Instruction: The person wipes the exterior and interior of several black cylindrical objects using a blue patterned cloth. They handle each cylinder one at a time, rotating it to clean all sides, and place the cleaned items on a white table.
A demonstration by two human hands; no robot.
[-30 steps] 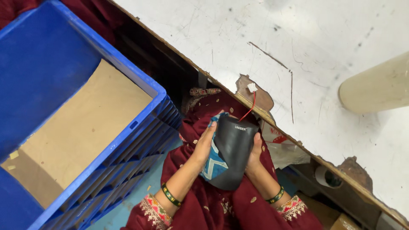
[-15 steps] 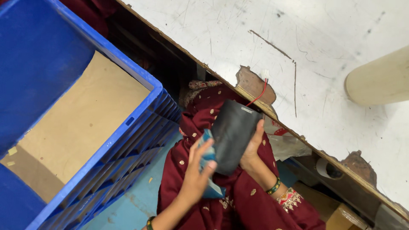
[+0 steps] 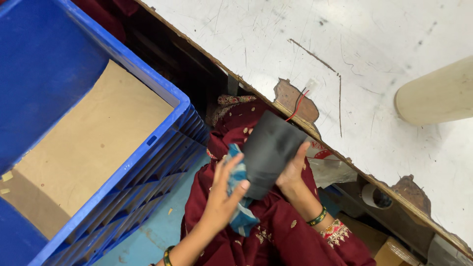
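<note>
Right hand point(image 3: 291, 170) grips the dark grey cylindrical plastic housing point(image 3: 268, 152) over the lap. Left hand point(image 3: 224, 194) presses a blue cloth point(image 3: 240, 197) against it. Left of both hands: blue plastic crate point(image 3: 162, 96) containing a brown cardboard sheet point(image 3: 84, 148).

the crate point(image 3: 162, 98) stands left of the lap, a cardboard sheet point(image 3: 93, 143) lying in it. the table point(image 3: 374, 74) lies right and ahead. the dark part point(image 3: 270, 150) sits between left hand point(image 3: 222, 197) and right hand point(image 3: 291, 170), above the lap.
</note>
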